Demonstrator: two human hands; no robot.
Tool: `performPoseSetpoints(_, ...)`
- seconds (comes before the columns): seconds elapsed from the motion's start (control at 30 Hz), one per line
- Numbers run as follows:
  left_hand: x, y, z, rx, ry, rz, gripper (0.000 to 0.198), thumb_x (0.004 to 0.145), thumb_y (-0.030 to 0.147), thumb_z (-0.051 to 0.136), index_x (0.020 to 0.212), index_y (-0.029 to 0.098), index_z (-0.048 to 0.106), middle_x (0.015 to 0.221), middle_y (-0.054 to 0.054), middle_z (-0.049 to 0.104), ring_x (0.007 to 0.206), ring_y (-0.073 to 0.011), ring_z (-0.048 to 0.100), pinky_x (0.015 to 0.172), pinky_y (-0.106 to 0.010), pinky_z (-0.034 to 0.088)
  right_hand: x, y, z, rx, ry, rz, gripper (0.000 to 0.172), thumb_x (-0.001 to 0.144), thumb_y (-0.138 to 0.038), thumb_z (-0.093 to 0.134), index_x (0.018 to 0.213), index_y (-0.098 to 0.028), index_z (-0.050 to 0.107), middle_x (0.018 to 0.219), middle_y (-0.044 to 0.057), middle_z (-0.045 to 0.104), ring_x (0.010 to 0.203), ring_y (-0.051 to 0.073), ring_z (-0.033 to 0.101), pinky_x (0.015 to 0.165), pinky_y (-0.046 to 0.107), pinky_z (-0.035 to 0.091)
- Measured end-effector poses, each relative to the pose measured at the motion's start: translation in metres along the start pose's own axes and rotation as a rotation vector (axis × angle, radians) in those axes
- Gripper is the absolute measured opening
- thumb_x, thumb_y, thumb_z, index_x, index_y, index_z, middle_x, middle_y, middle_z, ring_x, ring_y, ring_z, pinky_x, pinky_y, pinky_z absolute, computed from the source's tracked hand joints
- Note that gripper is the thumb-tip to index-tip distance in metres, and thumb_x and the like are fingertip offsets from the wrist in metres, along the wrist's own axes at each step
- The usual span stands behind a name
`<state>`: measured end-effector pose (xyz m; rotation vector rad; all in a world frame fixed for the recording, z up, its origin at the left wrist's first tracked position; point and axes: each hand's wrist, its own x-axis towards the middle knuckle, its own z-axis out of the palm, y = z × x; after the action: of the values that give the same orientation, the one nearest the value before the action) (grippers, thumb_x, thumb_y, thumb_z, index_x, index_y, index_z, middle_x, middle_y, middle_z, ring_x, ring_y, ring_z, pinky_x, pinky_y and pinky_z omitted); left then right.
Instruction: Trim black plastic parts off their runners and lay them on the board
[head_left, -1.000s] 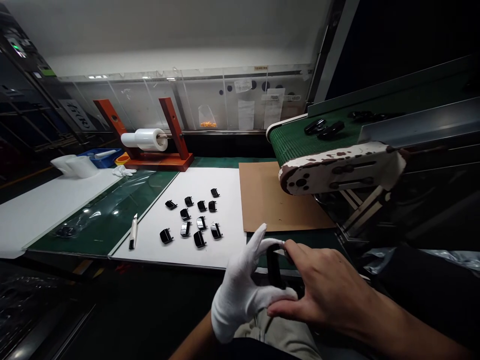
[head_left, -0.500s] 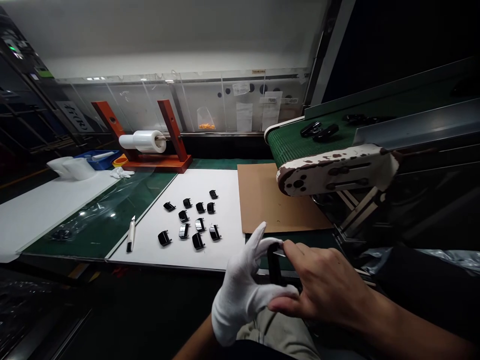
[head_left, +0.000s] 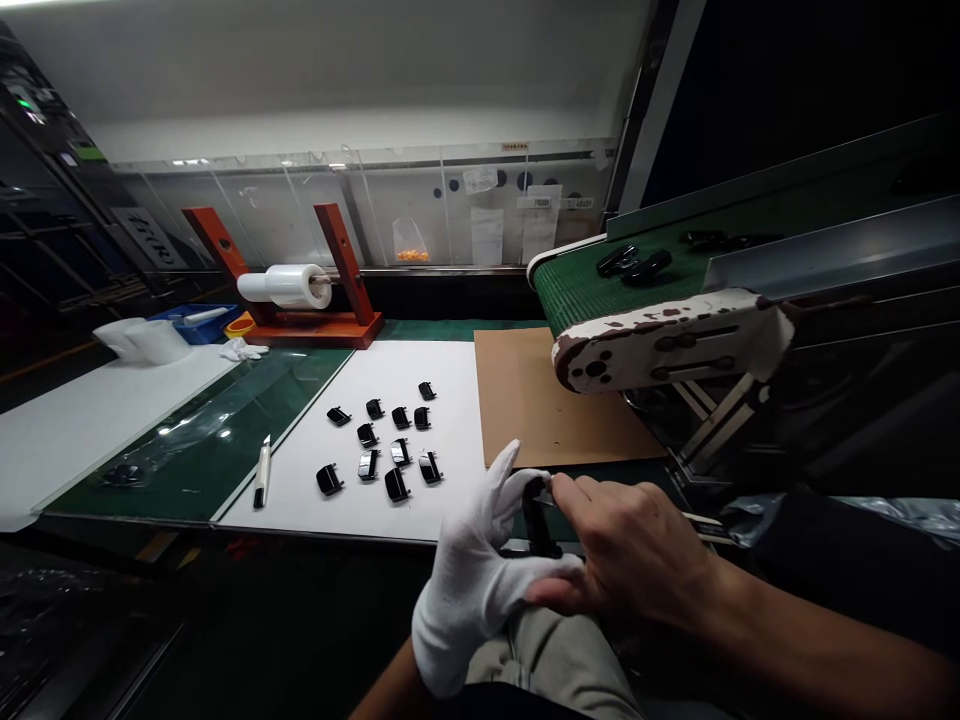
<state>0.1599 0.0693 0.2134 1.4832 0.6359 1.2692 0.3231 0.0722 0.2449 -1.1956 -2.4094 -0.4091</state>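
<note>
My left hand [head_left: 476, 570], in a white glove, grips a curved black plastic part [head_left: 537, 520] between thumb and fingers, above my lap at the table's front edge. From the other side my bare right hand [head_left: 637, 545] pinches the same part at its ends; its right side is partly hidden by my fingers. On the white sheet [head_left: 292, 470] to the left lie several small glossy black plastic pieces [head_left: 397, 484] with little prongs. A utility knife [head_left: 262, 470] rests at the sheet's left edge.
A green conveyor belt [head_left: 577, 285] carrying black parts [head_left: 646, 267] juts in from the right, over a cardboard sheet [head_left: 555, 400]. At the back left, an orange stand [head_left: 315, 330] holds a roll of clear film [head_left: 298, 286]. A blue bin [head_left: 202, 325] stands beyond.
Both hands have shifted slightly left with the black part, which now appears more tilted. The pieces on the white sheet lie as before.
</note>
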Motion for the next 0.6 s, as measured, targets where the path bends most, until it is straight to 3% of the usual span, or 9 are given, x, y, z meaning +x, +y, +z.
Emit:
performPoseSetpoints(0.2, -0.0013, -0.0012, -0.0039, 0.050, 0.009, -0.009, 0.089, 0.070, 0.024, 0.083, 0.144, 0.016, 0.034, 0.113, -0.009, 0.062, 0.107, -0.0268, 0.061, 0.100, -0.039, 0.050, 0.0042, -0.0022, -0.0002, -0.021, 0.061, -0.026, 0.084, 0.082, -0.078, 0.003, 0.065, -0.016, 0.057, 0.048, 0.004, 0.055, 0.038, 0.020, 0.054, 0.043, 0.030, 0.013)
performPoseSetpoints(0.43, -0.0052, -0.0038, -0.0060, 0.044, 0.029, 0.051, 0.085, 0.072, 0.021, 0.081, 0.143, 0.026, 0.035, 0.114, -0.003, 0.064, 0.104, -0.0218, 0.063, 0.097, -0.030, 0.052, 0.0040, -0.0029, 0.0023, -0.040, 0.094, -0.047, 0.084, 0.083, -0.076, 0.001, 0.064, -0.017, 0.057, 0.047, 0.003, 0.054, 0.037, 0.018, 0.052, 0.042, 0.031, 0.015)
performPoseSetpoints(0.6, -0.0034, 0.0028, -0.0044, 0.094, 0.032, -0.038, 0.083, 0.072, 0.022, 0.080, 0.141, 0.015, 0.036, 0.103, -0.007, 0.064, 0.097, -0.0243, 0.065, 0.094, -0.037, 0.053, 0.0025, -0.0020, 0.0040, -0.034, 0.089, -0.068, 0.084, 0.084, -0.076, 0.003, 0.064, -0.016, 0.059, 0.047, 0.003, 0.055, 0.038, 0.018, 0.053, 0.042, 0.031, 0.016)
